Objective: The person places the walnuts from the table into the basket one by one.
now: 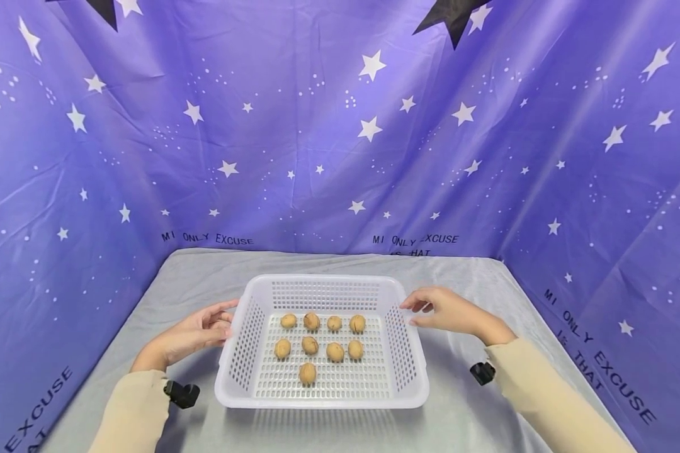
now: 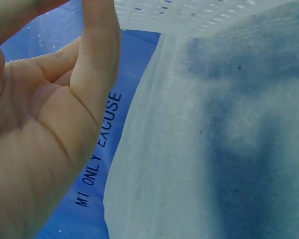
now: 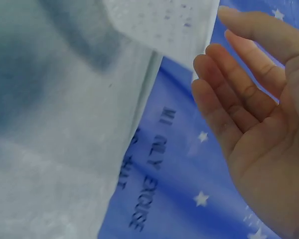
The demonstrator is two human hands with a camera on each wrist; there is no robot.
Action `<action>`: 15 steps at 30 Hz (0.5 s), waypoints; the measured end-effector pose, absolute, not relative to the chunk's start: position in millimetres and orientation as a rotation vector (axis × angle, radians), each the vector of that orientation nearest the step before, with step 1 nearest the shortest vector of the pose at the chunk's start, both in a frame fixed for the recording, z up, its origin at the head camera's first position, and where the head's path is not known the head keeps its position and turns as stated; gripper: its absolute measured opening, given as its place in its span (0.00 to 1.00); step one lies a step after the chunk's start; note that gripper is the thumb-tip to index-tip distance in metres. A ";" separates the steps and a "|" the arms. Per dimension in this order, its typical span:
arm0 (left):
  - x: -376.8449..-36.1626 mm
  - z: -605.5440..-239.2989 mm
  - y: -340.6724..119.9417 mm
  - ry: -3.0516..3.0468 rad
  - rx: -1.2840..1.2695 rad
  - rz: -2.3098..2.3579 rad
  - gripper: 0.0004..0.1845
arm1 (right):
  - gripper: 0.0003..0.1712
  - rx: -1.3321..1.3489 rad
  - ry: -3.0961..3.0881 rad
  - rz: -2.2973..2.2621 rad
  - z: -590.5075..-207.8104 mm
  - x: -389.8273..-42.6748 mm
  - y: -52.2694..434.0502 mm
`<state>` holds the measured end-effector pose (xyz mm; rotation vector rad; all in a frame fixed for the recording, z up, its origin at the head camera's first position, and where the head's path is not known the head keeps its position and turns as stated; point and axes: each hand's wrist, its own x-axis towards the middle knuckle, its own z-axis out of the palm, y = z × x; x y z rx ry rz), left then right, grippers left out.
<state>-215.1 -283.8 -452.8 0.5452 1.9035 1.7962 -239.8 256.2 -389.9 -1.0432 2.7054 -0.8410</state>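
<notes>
A white plastic basket (image 1: pixel 323 402) with perforated walls is at the middle of the table in the head view. Several walnuts (image 1: pixel 310 345) lie in rows on its floor, one of them alone nearest the front. At the basket's left rim is my left hand (image 1: pixel 195 330), its loosely bent fingertips right at the edge. My right hand (image 1: pixel 444 309) reaches the opposite rim, with fingertips and thumb close against it. The right wrist view shows gently curved fingers (image 3: pixel 229 94) beside the basket's edge. In the left wrist view the fingertips are out of frame.
A grey cloth covers the table (image 1: pixel 192 277). Purple star-printed curtains (image 1: pixel 317 126) stand behind it and along both sides. Small black cameras (image 1: pixel 182 394) are worn at both wrists, below cream sleeves (image 1: pixel 544 390). Shadows (image 2: pixel 239 189) fall on the cloth.
</notes>
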 end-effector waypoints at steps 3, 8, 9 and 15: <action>-215.5 -453.2 -284.3 1.926 0.541 1.788 0.39 | 0.17 -1.006 2.731 -0.901 -398.6 -235.2 269.5; -215.0 -457.3 -285.7 2.004 0.504 1.757 0.39 | 0.17 -0.939 2.757 -1.003 -413.8 -229.4 288.3; -214.8 -458.1 -285.9 2.028 0.495 1.750 0.38 | 0.17 -0.931 2.766 -1.006 -416.4 -228.8 291.0; -212.2 -460.1 -288.5 2.184 0.467 1.704 0.37 | 0.16 -0.880 2.820 -1.002 -430.2 -225.5 300.5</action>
